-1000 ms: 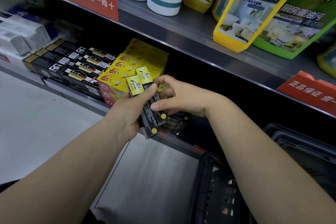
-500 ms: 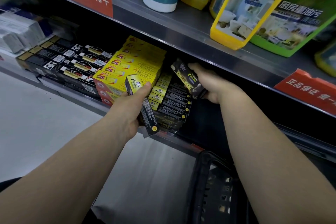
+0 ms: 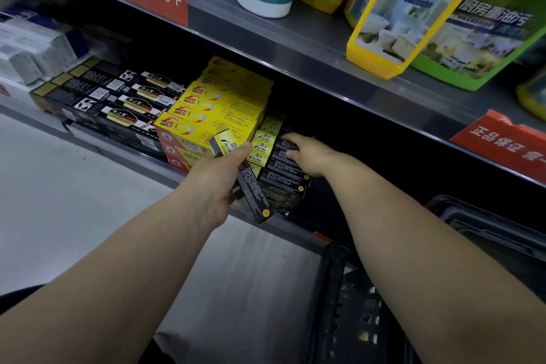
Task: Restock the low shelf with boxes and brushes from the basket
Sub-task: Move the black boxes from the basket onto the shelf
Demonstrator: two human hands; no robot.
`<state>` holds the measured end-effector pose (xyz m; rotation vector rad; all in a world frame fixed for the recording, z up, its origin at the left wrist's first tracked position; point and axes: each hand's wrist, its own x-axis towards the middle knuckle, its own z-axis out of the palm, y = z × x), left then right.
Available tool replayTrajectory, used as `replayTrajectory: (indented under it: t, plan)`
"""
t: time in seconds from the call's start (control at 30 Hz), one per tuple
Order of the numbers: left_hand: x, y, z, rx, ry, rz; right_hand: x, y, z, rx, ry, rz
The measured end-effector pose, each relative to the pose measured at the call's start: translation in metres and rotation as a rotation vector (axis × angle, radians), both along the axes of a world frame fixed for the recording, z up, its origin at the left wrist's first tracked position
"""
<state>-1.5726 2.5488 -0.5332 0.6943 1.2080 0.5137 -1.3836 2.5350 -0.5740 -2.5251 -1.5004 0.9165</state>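
Step in hand, as I judge it: shelving the black-and-yellow boxes, one at a time.

Left grip [image 3: 220, 186]: closed round one held box [image 3: 254, 195], thumb across its yellow end. The box is tilted, and its lower end hangs out past the front lip of the low shelf [image 3: 124, 154].

Right grip [image 3: 307, 156]: holds nothing. Its fingers are straight and lie flat on top of the stack [image 3: 285, 179] of matching boxes, which sits on the low shelf just right of the left grip.

Yellow cartons [image 3: 212, 115]: just beyond the left grip, against the stack's left side.

Basket [image 3: 334, 260]: below the right forearm, contents too dark to read.

Next move, by judgement: the right grip must clear the stack top. The held box needs levelling and turning to match its neighbours, yellow end to the left, then laying on the stack. Risk: the low clearance under the upper shelf may hinder the placing.
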Motion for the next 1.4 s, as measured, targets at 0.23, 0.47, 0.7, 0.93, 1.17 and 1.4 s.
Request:
replayTrajectory:
  t: [0.23, 0.47, 0.7, 0.93, 1.17, 1.4]
  plan:
    - [0.002, 0.003, -0.002, -0.011, 0.036, 0.025, -0.010, -0.001, 0.031, 0.064, -0.002, 0.043]
    - [0.009, 0.005, 0.000, 0.001, -0.033, 0.111, -0.049, -0.021, 0.071, 0.144, 0.436, 0.260]
    - [0.017, -0.008, -0.007, 0.084, 0.204, -0.201, 0.009, -0.012, 0.053, 0.174, -0.013, -0.134]
    - [0.019, -0.018, -0.009, 0.024, 0.236, -0.356, 0.015, 0.005, 0.002, 0.046, -0.087, -0.179]
    - [0.018, -0.014, -0.013, 0.005, 0.243, -0.344, 0.014, 0.005, 0.004, -0.069, -0.021, -0.229]
    - [0.019, -0.017, -0.012, 0.041, 0.252, -0.323, 0.005, 0.003, 0.011, -0.082, -0.019, -0.301]
